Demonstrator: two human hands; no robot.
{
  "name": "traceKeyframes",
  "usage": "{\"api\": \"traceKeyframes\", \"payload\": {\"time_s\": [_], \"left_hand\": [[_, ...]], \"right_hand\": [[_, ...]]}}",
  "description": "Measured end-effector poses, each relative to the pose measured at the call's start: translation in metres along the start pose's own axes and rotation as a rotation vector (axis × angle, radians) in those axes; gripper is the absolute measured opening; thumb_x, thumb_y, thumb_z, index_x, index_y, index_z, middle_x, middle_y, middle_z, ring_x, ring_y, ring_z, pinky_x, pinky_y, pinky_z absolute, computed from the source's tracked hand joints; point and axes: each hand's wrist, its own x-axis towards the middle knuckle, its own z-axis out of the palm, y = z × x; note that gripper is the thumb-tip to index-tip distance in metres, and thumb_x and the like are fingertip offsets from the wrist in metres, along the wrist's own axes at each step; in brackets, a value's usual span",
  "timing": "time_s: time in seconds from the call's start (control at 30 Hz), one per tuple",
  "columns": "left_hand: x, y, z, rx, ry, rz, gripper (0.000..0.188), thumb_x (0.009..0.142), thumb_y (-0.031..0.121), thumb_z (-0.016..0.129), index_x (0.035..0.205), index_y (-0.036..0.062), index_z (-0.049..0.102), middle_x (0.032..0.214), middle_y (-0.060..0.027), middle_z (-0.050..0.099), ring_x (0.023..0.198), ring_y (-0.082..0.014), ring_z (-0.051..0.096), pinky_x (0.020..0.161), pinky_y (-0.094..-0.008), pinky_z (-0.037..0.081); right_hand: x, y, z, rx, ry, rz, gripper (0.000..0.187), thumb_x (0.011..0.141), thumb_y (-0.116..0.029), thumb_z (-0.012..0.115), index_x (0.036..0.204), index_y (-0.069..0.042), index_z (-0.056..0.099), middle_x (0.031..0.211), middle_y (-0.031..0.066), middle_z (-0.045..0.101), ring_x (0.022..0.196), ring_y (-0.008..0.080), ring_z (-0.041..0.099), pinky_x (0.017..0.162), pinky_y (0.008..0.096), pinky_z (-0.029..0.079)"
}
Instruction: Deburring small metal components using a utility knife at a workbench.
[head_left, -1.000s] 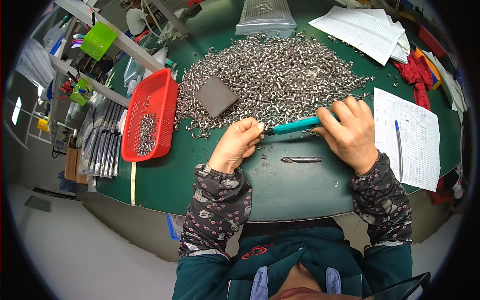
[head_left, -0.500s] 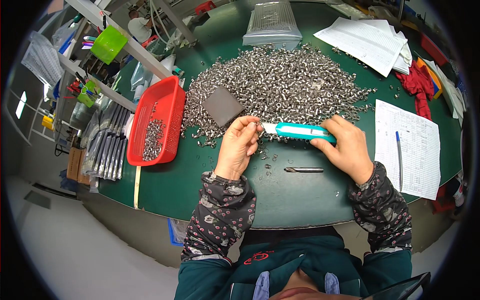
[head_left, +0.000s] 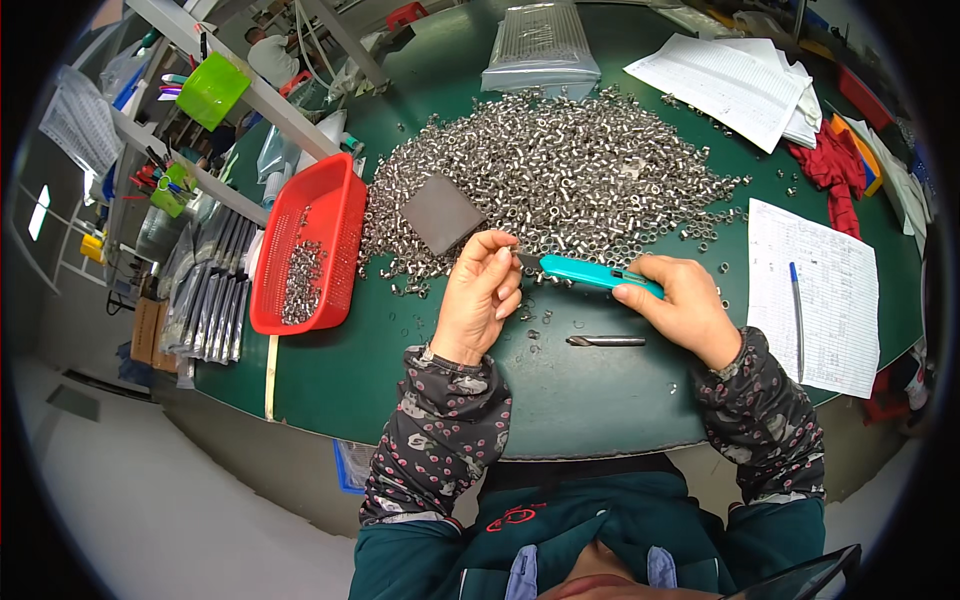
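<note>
Metal rings (head_left: 560, 150), one wide heap across the far middle of a green table (head_left: 600, 410). Paper sheet (head_left: 840, 290), lying flat at right. Red basket (head_left: 346, 240), at left, containing a small batch of similar pieces. Right hand (head_left: 685, 305), gripping a handle; left hand (head_left: 475, 300), thumb and forefinger pinched, their catch too small to tell. Dark square block (head_left: 442, 214), on the heap's near left edge. Turquoise knife (head_left: 595, 273), raised between the hands, blade pointing left toward the pinched fingertips. Blue pen (head_left: 797, 320), on the sheet. Drill bit (head_left: 608, 341), lying near, between the forearms.
</note>
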Motion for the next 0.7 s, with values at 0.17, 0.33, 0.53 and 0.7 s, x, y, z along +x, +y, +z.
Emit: {"api": "traceKeyframes", "payload": {"time_s": [0.17,0.33,0.53,0.7], "left_hand": [[0.0001,-0.0020,-0.0013,0.025,-0.009,0.011,0.011,0.088,0.009,0.047,0.097,0.0054,0.050,0.083,-0.0026,0.051,0.052,-0.0038,0.035,0.039,-0.0145,0.029],[0.0009,-0.0041,-0.0025,0.028,0.046,0.015,0.012,0.086,0.010,0.050,0.096,0.0025,0.052,0.076,-0.0022,0.051,0.052,-0.0033,0.037,0.039,-0.0146,0.031],[-0.0005,-0.0011,-0.0017,0.018,0.085,-0.024,0.015,0.085,0.011,0.053,0.096,0.0009,0.054,0.072,-0.0018,0.051,0.051,-0.0026,0.039,0.039,-0.0143,0.032],[-0.0007,0.0016,-0.0026,0.029,0.097,-0.066,0.016,0.084,0.011,0.054,0.096,0.0003,0.054,0.071,-0.0017,0.051,0.050,-0.0021,0.038,0.039,-0.0140,0.031]], "right_hand": [[-0.0005,0.0013,0.0007,0.014,-0.014,-0.004,0.028,0.074,-0.029,0.061,0.080,-0.002,0.061,0.067,0.0129,0.056,0.059,0.0274,0.055,0.053,0.0339,0.041],[-0.0006,0.0003,0.0002,0.026,-0.037,0.042,0.029,0.074,-0.030,0.061,0.081,-0.002,0.062,0.068,0.0130,0.057,0.060,0.0274,0.056,0.054,0.0340,0.041],[-0.0012,0.0023,0.0028,-0.088,0.072,-0.057,0.029,0.072,-0.030,0.062,0.082,-0.003,0.062,0.074,0.0131,0.059,0.064,0.0294,0.057,0.056,0.0354,0.043],[-0.0016,0.0004,0.0016,-0.156,0.127,-0.089,0.030,0.071,-0.031,0.063,0.082,-0.004,0.061,0.071,0.0113,0.056,0.064,0.0298,0.056,0.055,0.0374,0.042]]}}
